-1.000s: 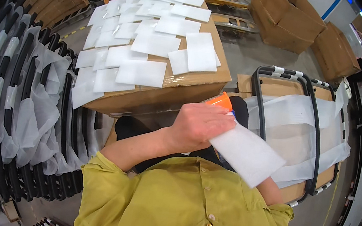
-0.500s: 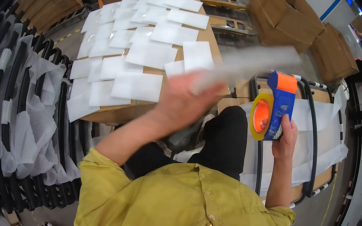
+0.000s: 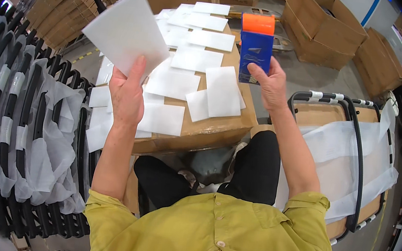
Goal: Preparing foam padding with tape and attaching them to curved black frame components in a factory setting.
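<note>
My left hand (image 3: 129, 89) pinches a white foam sheet (image 3: 128, 31) by its lower corner, thumb on top, holding it up over the left part of the cardboard box. Gripped in my right hand (image 3: 270, 84) is a blue and orange tape dispenser (image 3: 256, 49), raised beyond the box's right edge. Its tape roll does not show now. Many more white foam sheets (image 3: 197, 60) lie spread over the cardboard box (image 3: 195, 134), several overlapping. One sheet (image 3: 222, 92) rests partly across another near the box's right side.
Black tubular frames (image 3: 23, 119) with white wrapping stand packed together at the left. More frames (image 3: 352, 159) lie at the right over brown boards and white film. Open cardboard cartons (image 3: 318, 32) stand at the back right, with stacked cardboard (image 3: 59, 15) at the back left.
The foam sheet in my left hand has swung from the right side over to the left. My right hand has carried the tape dispenser forward and left and turned it.
</note>
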Action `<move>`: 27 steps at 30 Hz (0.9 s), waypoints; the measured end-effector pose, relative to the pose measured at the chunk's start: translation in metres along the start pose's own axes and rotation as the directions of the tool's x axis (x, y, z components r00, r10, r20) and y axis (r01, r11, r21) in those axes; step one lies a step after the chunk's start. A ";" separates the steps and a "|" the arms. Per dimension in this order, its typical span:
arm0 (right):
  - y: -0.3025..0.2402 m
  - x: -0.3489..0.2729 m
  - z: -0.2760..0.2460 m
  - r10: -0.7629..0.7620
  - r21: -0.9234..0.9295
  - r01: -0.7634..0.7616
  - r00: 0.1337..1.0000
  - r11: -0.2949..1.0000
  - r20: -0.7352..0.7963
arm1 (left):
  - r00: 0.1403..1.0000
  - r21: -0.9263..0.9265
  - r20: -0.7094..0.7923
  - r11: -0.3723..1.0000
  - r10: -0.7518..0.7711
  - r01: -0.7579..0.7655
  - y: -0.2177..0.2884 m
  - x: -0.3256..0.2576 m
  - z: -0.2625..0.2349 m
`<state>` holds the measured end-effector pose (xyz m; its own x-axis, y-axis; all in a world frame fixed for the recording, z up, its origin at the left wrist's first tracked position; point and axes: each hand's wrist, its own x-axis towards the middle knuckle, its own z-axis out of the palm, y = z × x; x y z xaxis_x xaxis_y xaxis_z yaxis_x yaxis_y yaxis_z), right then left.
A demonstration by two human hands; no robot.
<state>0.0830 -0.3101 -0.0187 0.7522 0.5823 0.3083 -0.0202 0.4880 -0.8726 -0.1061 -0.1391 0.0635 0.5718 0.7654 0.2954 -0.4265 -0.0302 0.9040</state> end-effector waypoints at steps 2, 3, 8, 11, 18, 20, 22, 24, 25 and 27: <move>0.010 0.001 0.001 0.070 -0.066 -0.072 0.997 0.995 -0.043 | 0.993 0.143 0.043 0.982 0.114 -0.119 -0.002 0.006 -0.011; 0.009 -0.003 0.001 0.066 -0.062 -0.068 0.997 0.996 -0.033 | 0.992 0.146 0.038 0.981 0.124 -0.128 -0.004 0.008 -0.013; -0.028 -0.061 -0.011 0.171 0.029 -0.170 0.984 0.985 -0.042 | 0.817 0.654 0.412 0.493 0.403 -0.573 -0.032 0.029 0.006; -0.044 -0.095 -0.031 0.208 -0.078 -0.210 0.977 0.975 -0.037 | 0.685 0.668 0.577 0.226 0.445 -0.709 -0.063 0.045 0.028; -0.067 -0.159 -0.061 0.294 -0.179 -0.318 0.944 0.931 -0.147 | 0.643 0.721 0.664 -0.099 0.382 -0.686 -0.139 0.061 0.068; -0.066 -0.167 -0.064 0.309 -0.147 -0.339 0.931 0.929 -0.195 | 0.678 0.745 0.653 -0.126 0.337 -0.655 -0.154 0.067 0.069; -0.063 -0.173 -0.067 0.305 -0.146 -0.342 0.925 0.928 -0.227 | 0.714 0.769 0.635 -0.155 0.294 -0.620 -0.170 0.071 0.069; -0.058 -0.178 -0.072 0.310 -0.138 -0.355 0.912 0.925 -0.268 | 0.719 0.765 0.642 -0.166 0.265 -0.622 -0.177 0.071 0.070; -0.057 -0.180 -0.074 0.312 -0.135 -0.355 0.913 0.925 -0.262 | 0.721 0.767 0.640 -0.171 0.265 -0.618 -0.177 0.070 0.072; -0.054 -0.182 -0.077 0.320 -0.117 -0.363 0.905 0.924 -0.281 | 0.869 0.867 0.484 -0.076 -0.106 -0.492 -0.174 0.064 0.074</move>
<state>-0.0021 -0.4928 -0.0566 0.8592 0.5005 -0.1064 -0.2146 0.1637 -0.9629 0.0569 -0.1324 -0.0518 0.8811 0.3570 0.3102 0.3585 -0.9320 0.0545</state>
